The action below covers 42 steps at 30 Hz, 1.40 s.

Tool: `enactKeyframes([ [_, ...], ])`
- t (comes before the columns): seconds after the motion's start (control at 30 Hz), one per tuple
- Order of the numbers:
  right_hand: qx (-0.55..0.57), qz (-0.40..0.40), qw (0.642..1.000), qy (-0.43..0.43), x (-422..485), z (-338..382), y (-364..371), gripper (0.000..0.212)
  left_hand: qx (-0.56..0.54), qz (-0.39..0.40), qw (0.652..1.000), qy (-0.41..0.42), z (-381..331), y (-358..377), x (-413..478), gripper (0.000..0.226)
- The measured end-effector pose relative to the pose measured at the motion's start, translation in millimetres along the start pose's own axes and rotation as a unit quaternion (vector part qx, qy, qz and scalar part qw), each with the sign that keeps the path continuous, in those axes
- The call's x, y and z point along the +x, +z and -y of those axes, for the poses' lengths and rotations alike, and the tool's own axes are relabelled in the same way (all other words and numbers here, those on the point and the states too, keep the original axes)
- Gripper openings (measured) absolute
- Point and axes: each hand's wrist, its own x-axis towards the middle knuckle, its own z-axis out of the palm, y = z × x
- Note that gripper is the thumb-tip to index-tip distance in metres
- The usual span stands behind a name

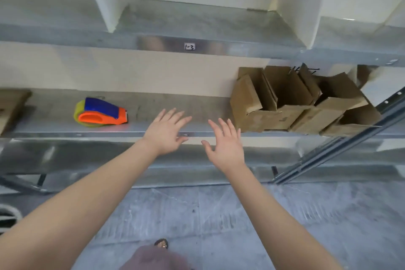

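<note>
Head view, read from left to right. At the left margin I see a flat brown cardboard piece lying on a shelf of galvanised metal. Next along the same shelf lies the tape dispenser, orange-handled with a blue body and a yellowish roll, touched by nothing. To its right, and well apart from it, the left hand is held over the front lip of the shelf, palm down, fingers straight and spread, holding nothing. Just beside it the right hand takes the same attitude, fingers fanned apart and empty, its fingertips near but not touching the cardboard boxes. These boxes, several small open ones with flaps raised, stand crowded together at the right end of the shelf, some leaning against their neighbours. I cannot tell whether anything is inside them. Further right a slanted metal rail crosses in front of the shelf's end.

Progress, as I judge it: the work stands at its opening reach. Neither hand has a grasp, the tape dispenser and the cardboard boxes sit on the shelf unhandled, and no box looks taped shut. Everything that follows contact is left to do: choosing a box or the dispenser, closing the fingers on it, and lifting it off the shelf.
</note>
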Motion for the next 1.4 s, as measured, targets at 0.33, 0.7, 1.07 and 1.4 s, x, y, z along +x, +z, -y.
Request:
enactKeyframes([
  [0.33,0.018,0.064,0.993,-0.093,21,244,82,0.065,-0.008,-0.034,0.994,-0.104,216,-6,-156,0.066],
  [0.7,0.043,0.103,0.979,-0.173,69,509,187,0.064,-0.016,-0.027,0.975,-0.218,472,-11,-302,0.064],
  [1.07,0.077,0.187,0.972,-0.120,174,591,270,0.063,-0.119,0.053,0.933,-0.336,664,30,-342,0.068],
  [1.4,0.198,0.208,0.958,0.019,199,616,317,0.083,-0.339,0.084,0.821,-0.452,736,73,-310,0.078],
])
